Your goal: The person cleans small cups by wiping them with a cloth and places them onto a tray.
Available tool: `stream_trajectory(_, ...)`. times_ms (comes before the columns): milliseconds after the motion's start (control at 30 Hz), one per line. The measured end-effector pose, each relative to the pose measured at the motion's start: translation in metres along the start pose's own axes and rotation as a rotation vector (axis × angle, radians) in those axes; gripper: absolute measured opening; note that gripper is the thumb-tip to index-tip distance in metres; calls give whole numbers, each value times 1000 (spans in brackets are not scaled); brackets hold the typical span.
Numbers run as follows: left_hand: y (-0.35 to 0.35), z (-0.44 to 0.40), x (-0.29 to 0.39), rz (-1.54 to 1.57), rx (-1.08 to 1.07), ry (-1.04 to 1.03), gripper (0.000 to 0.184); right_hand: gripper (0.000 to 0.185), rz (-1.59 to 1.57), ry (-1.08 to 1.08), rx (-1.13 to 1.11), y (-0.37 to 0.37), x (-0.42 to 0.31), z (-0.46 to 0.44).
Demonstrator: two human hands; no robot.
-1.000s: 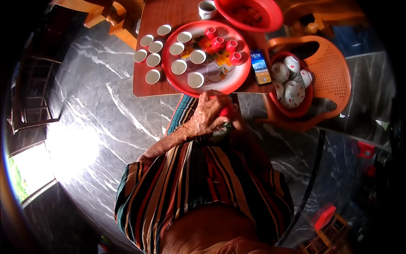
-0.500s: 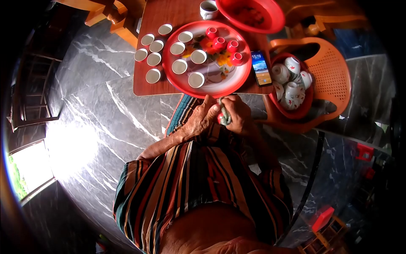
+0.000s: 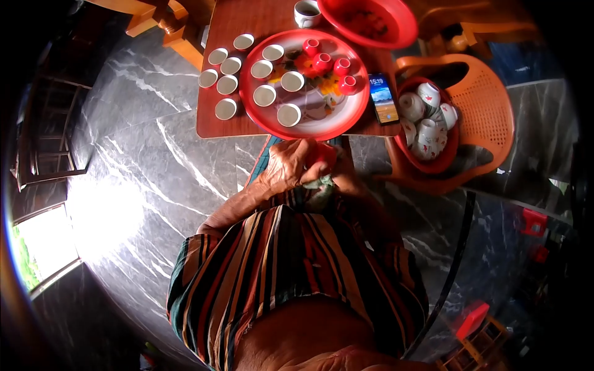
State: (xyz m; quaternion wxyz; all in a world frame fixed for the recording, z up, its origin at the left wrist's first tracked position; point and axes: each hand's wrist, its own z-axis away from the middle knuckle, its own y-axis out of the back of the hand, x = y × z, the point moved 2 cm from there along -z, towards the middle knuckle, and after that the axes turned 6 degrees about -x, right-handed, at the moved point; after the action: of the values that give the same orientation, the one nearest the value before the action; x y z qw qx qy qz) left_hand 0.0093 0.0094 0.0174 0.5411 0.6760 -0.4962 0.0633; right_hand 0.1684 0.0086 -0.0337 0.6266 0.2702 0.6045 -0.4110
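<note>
Just in front of the table edge, my left hand (image 3: pixel 286 166) is closed around a small red cup (image 3: pixel 322 154). My right hand (image 3: pixel 346 173) meets it from the other side, in shadow, with a greyish-green cloth (image 3: pixel 319 190) bunched in it below the cup. Some of the right fingers are hidden behind the cup and cloth. Right beyond both hands lies a round red-rimmed tray (image 3: pixel 309 131) with a flower print. White-lined cups (image 3: pixel 289 115) stand mouth up on its left part, and several red cups (image 3: pixel 348 85) rest upside down at its right.
More white-lined cups (image 3: pixel 226 109) stand on the wooden table (image 3: pixel 213 128) left of the tray. A phone (image 3: pixel 384 102) lies at the right edge. Behind are a mug (image 3: pixel 307 13) and a red basin (image 3: pixel 405 31). An orange chair (image 3: pixel 489 111) holds a red bowl (image 3: pixel 427 168) of patterned white cups (image 3: pixel 428 133).
The red cup, mostly covered before, now shows between my hands. My left hand has spread around it, and the cloth has shifted lower, toward my body.
</note>
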Motion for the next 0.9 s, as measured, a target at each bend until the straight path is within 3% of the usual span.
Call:
stream_trajectory(33,2,-2,2,-51,27,-124,46,23,-180,-36,-4,-5,-5,5)
stream_trajectory(100,4,-5,6,-53,72,-222,48,47,169,100,-219,0,-1,17)
stream_trajectory(167,4,-3,6,-38,84,-229,48,48,294,69,-197,9,20,25)
stream_trajectory(267,-13,7,-7,214,-76,154,47,48,919,357,-137,9,4,18)
stream_trajectory(333,-9,-2,2,569,-132,482,44,45,659,256,93,11,-10,14)
stream_trajectory(367,-20,4,-12,572,-201,584,45,40,718,273,233,5,-19,13)
stream_trajectory(400,-24,3,-15,572,-201,585,45,40,718,272,233,5,-24,12)
stream_trajectory(467,-36,3,-18,912,-164,681,47,39,1046,405,281,4,-34,8)
stream_trajectory(500,-38,-2,-15,986,-53,551,48,42,1073,548,281,3,-39,5)
stream_trajectory(533,-36,-1,-15,987,-52,553,48,42,1072,546,279,5,-37,2)
stream_trajectory(567,-36,2,-16,1086,-94,718,48,42,1093,631,248,6,-35,1)
stream_trajectory(600,-39,4,-18,1092,-69,739,45,42,1113,715,217,6,-31,1)
stream_trajectory(667,-43,8,-21,1100,-45,763,43,38,855,567,357,6,-10,-5)
stream_trajectory(733,-29,4,-16,682,-37,633,41,31,688,534,436,6,-3,-6)
stream_trajectory(800,-23,2,-14,578,-2,623,41,26,296,210,210,10,3,-6)
stream_trajectory(867,-10,-1,-5,251,-16,406,41,22,559,314,246,9,2,-8)
stream_trajectory(900,-5,-1,-4,165,-43,284,38,21,0,63,100,3,-4,-8)
